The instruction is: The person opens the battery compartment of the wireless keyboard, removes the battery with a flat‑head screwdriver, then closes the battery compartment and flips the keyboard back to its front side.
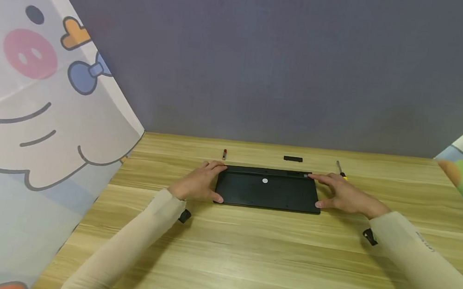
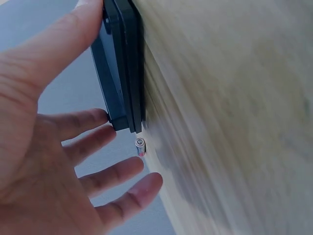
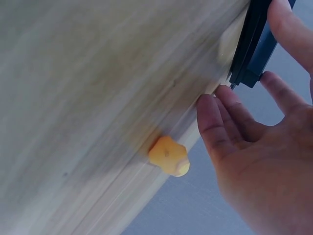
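The left grip point(image 1: 199, 181) and right grip point(image 1: 344, 196) pinch the flat, black, rectangular keyboard-like device point(image 1: 266, 195) between them. Both ends should move evenly.

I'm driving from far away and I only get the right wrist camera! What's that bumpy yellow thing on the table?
Observer: The head view shows that it's part of a screwdriver, lying with its tip pointing away from the person.
Operator: Ooh! And is anybody holding the other end of the black board?
Observer: Yes, the left hand grips that end, with its thumb at the near edge.
Operator: Tell me one little thing I'm missing!
Observer: A small battery lies on the table, just beyond the board's left end.
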`<state>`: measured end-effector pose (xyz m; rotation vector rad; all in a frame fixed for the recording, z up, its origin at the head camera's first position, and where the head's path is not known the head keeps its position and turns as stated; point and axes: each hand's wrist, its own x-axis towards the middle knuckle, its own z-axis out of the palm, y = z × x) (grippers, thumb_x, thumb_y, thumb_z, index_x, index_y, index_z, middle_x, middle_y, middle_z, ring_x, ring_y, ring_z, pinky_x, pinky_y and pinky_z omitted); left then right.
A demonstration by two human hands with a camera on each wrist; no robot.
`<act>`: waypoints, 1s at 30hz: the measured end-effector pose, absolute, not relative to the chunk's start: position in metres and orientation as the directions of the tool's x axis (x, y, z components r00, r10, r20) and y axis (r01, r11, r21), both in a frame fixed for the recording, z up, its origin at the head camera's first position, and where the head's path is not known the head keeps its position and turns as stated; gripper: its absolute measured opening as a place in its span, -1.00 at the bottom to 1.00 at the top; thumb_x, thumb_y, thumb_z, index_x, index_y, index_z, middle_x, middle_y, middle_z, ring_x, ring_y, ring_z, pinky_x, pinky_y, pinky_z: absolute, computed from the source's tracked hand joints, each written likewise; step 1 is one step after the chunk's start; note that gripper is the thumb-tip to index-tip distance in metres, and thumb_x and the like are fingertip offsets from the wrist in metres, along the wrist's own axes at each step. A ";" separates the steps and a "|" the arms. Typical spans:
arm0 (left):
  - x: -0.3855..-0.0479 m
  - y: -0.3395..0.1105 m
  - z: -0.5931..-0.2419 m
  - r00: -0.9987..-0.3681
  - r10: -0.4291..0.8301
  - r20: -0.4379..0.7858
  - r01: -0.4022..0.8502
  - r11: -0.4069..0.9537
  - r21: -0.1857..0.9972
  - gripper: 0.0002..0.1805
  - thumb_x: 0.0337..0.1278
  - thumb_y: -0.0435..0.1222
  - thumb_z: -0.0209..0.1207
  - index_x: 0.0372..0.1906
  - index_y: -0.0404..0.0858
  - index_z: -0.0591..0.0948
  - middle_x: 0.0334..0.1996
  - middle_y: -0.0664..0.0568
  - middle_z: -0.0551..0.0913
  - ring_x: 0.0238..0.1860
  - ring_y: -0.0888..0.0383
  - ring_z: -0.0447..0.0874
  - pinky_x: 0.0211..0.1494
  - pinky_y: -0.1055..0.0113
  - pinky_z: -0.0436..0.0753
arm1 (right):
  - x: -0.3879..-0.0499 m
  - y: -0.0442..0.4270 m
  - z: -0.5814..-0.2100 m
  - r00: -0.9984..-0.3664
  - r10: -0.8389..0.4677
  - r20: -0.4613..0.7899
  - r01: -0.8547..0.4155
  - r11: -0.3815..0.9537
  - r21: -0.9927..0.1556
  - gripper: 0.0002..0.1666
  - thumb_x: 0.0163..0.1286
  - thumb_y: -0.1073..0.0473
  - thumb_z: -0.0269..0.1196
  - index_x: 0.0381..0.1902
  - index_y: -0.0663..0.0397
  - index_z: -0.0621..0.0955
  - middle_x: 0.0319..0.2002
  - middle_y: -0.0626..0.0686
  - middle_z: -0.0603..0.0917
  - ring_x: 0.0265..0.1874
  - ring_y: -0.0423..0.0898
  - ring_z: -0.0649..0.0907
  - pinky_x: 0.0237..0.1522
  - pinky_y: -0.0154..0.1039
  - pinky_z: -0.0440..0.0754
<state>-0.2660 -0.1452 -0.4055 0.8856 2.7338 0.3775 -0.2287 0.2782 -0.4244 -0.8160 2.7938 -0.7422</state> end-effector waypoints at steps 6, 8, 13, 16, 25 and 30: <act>-0.266 -0.146 -0.407 -0.805 0.560 -0.197 0.479 0.809 0.342 0.11 -0.19 0.07 0.43 0.48 -0.12 0.11 0.45 0.02 0.01 0.40 -0.21 -0.04 0.25 -0.04 0.29 | -0.232 0.278 -0.424 -0.846 -0.531 -0.048 -0.432 0.735 -0.523 0.00 0.10 -0.02 0.43 0.40 0.19 0.24 0.10 0.36 0.35 0.04 0.26 0.43 -0.14 0.11 0.45; -0.266 -0.145 -0.406 -0.812 0.546 -0.208 0.457 0.815 0.355 0.10 -0.19 0.06 0.44 0.48 -0.10 0.11 0.46 0.04 0.00 0.40 -0.22 -0.04 0.25 -0.04 0.29 | -0.232 0.278 -0.423 -0.844 -0.534 -0.057 -0.427 0.732 -0.532 0.00 0.11 -0.01 0.43 0.40 0.17 0.23 0.09 0.35 0.34 0.11 0.32 0.40 -0.10 0.17 0.44; -0.265 -0.142 -0.405 -0.827 0.501 -0.254 0.399 0.842 0.363 0.11 -0.21 0.04 0.45 0.48 -0.04 0.10 0.47 0.05 -0.02 0.40 -0.23 -0.06 0.26 -0.08 0.27 | -0.233 0.277 -0.420 -0.842 -0.535 -0.069 -0.423 0.734 -0.532 -0.01 0.10 -0.01 0.43 0.39 0.13 0.22 0.06 0.32 0.36 0.12 0.33 0.38 -0.08 0.21 0.43; -0.264 -0.140 -0.403 -0.833 0.479 -0.277 0.373 0.856 0.358 0.11 -0.22 0.04 0.45 0.48 -0.02 0.10 0.47 0.03 0.00 0.40 -0.21 -0.04 0.26 -0.08 0.26 | -0.234 0.276 -0.419 -0.840 -0.539 -0.069 -0.428 0.735 -0.526 -0.03 0.10 -0.01 0.44 0.37 0.15 0.25 0.06 0.34 0.37 0.12 0.34 0.38 -0.05 0.24 0.41; -0.263 -0.137 -0.404 -0.837 0.469 -0.281 0.370 0.865 0.339 0.11 -0.24 0.02 0.46 0.47 -0.06 0.12 0.43 -0.04 0.10 0.36 -0.15 0.12 0.28 0.03 0.27 | -0.246 0.271 -0.409 -0.827 -0.552 -0.110 -0.419 0.734 -0.535 -0.27 0.17 0.00 0.39 0.19 0.20 0.40 0.01 0.36 0.41 0.00 0.31 0.47 -0.06 0.20 0.45; -0.263 -0.136 -0.405 -0.839 0.462 -0.288 0.367 0.871 0.327 0.12 -0.24 0.04 0.44 0.48 -0.04 0.09 0.43 -0.08 0.11 0.36 -0.14 0.11 0.28 0.02 0.27 | -0.258 0.266 -0.393 -0.863 -0.494 -0.101 -0.389 0.779 -0.492 -0.45 0.28 0.01 0.31 0.14 0.18 0.53 -0.01 0.27 0.44 -0.09 0.17 0.51 -0.11 0.14 0.48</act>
